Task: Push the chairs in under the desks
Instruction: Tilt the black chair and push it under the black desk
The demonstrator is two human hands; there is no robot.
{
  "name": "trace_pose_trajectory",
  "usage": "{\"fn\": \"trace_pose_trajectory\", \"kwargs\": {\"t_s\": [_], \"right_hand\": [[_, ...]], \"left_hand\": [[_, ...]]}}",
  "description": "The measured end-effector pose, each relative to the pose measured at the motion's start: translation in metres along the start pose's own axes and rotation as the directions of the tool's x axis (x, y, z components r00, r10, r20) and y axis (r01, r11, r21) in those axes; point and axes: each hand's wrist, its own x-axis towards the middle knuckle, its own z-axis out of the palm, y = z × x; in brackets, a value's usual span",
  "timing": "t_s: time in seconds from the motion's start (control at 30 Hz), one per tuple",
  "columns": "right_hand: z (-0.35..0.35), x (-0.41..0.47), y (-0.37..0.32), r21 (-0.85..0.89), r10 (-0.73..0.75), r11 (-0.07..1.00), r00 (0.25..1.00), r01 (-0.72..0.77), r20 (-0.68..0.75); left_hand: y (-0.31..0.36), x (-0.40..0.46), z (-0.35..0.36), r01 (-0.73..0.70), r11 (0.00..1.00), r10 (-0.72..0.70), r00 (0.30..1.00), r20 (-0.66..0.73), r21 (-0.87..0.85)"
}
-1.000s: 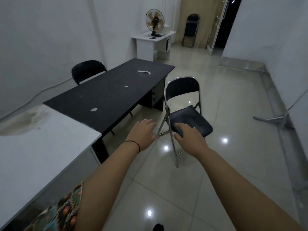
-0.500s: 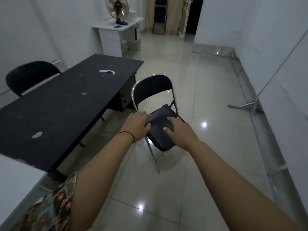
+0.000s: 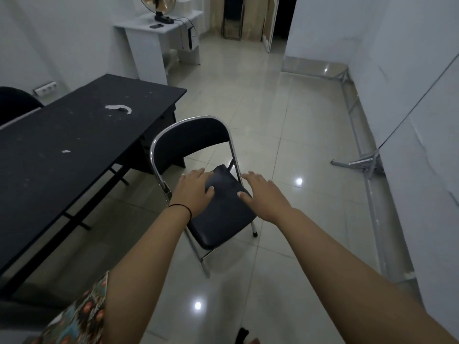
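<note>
A folding chair (image 3: pixel 223 219) with a black seat and chrome frame stands on the tiled floor, to the right of the black desk (image 3: pixel 74 145) and clear of it. Its backrest is on the far side from me, near the desk's right end. My left hand (image 3: pixel 192 192) lies on the seat's left edge, fingers stretched forward and thumb on the cushion. My right hand (image 3: pixel 263 194) lies over the seat's right edge in the same way. A second black chair (image 3: pixel 15 103) shows behind the desk at the far left, partly cut off.
A white desk (image 3: pixel 159 28) with a fan (image 3: pixel 159 3) stands against the far wall. Another folded chair (image 3: pixel 232 16) leans at the back by the doorway. A metal stand (image 3: pixel 360 162) juts from the right wall. Open tiled floor lies to the chair's right.
I have come closer to the chair. My left hand moved from beside the seat onto its left edge, my right hand shifted to the right edge, and the chair has turned slightly.
</note>
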Motion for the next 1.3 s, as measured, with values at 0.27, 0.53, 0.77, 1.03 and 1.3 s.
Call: {"fn": "trace_pose_trajectory", "kwargs": {"t_s": [0.27,0.53,0.77,1.03,1.3], "right_hand": [[-0.02,0.062,0.063,-0.009,-0.061,0.998,0.995,0.062,0.074],[-0.049,0.144,0.118,-0.008,-0.136,0.99,0.984,0.137,0.112],[-0.081,0.228,0.174,-0.031,-0.147,0.988,0.976,0.153,0.158],[-0.09,0.316,0.202,-0.033,-0.253,0.963,0.937,0.269,0.242],[-0.092,0.434,0.216,-0.008,-0.483,0.851,0.789,0.524,0.38]], "left_hand": [[0.029,0.061,0.025,0.08,0.994,-0.083,0.996,0.035,0.075],[0.05,0.152,0.052,0.138,0.989,-0.139,0.99,0.019,0.053],[0.056,0.24,0.076,0.214,0.977,-0.214,0.976,0.041,0.022],[0.042,0.302,0.09,0.391,0.919,-0.392,0.92,-0.015,-0.052],[0.038,0.363,0.118,0.642,0.748,-0.661,0.745,-0.092,-0.167]]}}
